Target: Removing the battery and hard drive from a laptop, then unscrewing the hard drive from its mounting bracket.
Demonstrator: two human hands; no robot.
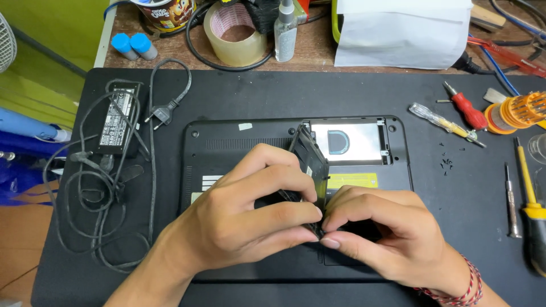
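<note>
Left hand (239, 213): fingers curled, thumb and fingertips clamped on the near end of 1 black cover panel (310, 162). Right hand (378, 227): fingertips pinched together on the same panel's lower edge, touching the left hand's fingertips. Wrist carries 1 red braided band (463, 287). Both forearms enter from the bottom edge; knuckles up, palms facing each other.

Panel stands tilted on edge, far end raised over the open bay, above 1 black laptop (227, 148) lying underside up on 1 black mat (284, 94). In the bay: 1 silver drive (352, 139). Beside it, 1 yellow label (352, 180).

Left of the laptop: 1 power adapter (119, 119) with loose coiled cable, 1 plug (162, 115) lying between adapter and laptop.

Right of the laptop, well apart from the hands: 4 screwdrivers counted — 1 clear-handled (441, 120), 1 red (466, 108), 1 slim grey (512, 199), 1 yellow-and-black (532, 204). 1 orange bit holder (517, 111) near the red one. Small dark specks (446, 164) on the mat; cannot tell if screws.

Beyond the mat, on the wooden bench: 1 tape roll (236, 34), 1 spray bottle (285, 31), 2 blue-capped tubes (133, 45), 1 white sheet (404, 31).
</note>
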